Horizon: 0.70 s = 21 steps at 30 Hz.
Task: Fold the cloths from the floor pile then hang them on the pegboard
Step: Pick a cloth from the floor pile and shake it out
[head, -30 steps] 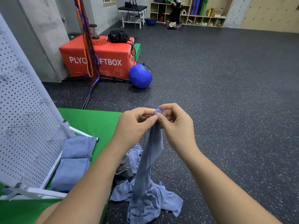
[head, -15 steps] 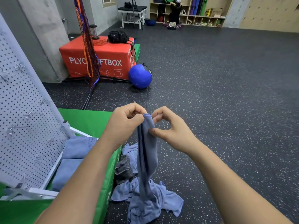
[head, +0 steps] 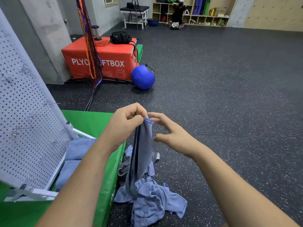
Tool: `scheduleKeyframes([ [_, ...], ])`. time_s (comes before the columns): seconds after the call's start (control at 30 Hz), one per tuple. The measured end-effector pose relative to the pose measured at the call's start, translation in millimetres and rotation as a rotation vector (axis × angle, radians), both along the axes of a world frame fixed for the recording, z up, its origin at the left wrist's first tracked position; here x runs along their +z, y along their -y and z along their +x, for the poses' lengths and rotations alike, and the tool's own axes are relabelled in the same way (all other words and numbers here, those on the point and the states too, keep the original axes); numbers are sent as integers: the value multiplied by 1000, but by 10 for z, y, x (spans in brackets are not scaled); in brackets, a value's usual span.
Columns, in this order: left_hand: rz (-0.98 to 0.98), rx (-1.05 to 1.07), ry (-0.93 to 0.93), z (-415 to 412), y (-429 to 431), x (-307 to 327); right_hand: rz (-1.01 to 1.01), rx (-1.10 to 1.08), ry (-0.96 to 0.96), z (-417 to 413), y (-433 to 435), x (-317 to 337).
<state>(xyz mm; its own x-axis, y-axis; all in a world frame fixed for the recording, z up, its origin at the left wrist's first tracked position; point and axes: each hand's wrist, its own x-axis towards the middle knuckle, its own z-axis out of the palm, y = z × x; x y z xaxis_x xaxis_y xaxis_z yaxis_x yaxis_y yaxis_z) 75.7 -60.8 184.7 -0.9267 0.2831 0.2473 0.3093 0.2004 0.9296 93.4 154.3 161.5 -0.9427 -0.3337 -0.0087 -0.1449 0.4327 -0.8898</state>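
One blue cloth [head: 143, 145] hangs pinched at its top by the left hand [head: 126, 123], lower end lost in the floor pile [head: 152, 200]; right hand [head: 172, 133] spread loosely beside.

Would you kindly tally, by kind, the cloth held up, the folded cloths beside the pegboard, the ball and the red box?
Blue cloth in the grip of the left hand: 1
Folded blue cloths beside the pegboard: 2
Blue ball: 1
Red plyo soft box: 1
Total: 5
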Motion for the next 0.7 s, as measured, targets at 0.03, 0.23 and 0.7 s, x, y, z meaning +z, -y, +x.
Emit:
scheduleKeyframes([
  [0.03, -1, -4, -1, 8, -1, 6, -42, 11, 54, -6, 8, -20],
  [0.23, 18, 35, -25, -9, 61, 6, -283, -87, 141, -93, 1, -132],
  [0.7, -129, 285, -93, -110, 248, -89, -316, -304, -252, -81, -257, 196],
])
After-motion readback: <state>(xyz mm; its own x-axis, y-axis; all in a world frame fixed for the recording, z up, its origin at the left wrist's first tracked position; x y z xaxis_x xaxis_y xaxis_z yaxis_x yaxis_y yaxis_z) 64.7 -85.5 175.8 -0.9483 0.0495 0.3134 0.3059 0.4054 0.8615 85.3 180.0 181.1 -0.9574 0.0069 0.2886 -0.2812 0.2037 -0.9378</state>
